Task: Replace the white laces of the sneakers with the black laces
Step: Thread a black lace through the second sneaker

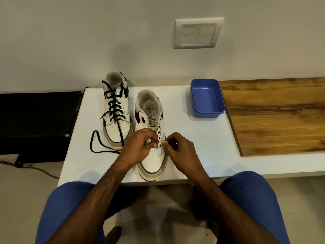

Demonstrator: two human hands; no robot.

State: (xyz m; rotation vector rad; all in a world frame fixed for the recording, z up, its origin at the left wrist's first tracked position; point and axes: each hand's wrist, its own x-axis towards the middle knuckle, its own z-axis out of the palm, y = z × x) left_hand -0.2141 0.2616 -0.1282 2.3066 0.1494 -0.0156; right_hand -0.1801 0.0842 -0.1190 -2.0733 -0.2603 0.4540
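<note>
Two white sneakers were found on a white table, toes toward the person. The left sneaker was threaded with a black lace, whose loose end looped onto the table surface near the left edge. The right sneaker showed bare eyelets along its upper rows; a tongue label with red and blue printing was noted, but its lettering could not be read. The left hand was held over the lower eyelets with fingers curled, and what looked like a bit of white lace was seen at its fingertips. The right hand was positioned just beside the shoe's right side, thumb and fingers pinched on the white lace near the lowest eyelets. The toe of the right sneaker lay close to the near table edge. A blue tray stood well apart to the right, near the wall, beside a wooden panel. Open table surface was observed between the right sneaker and the tray. A switch plate was mounted on the wall above.
</note>
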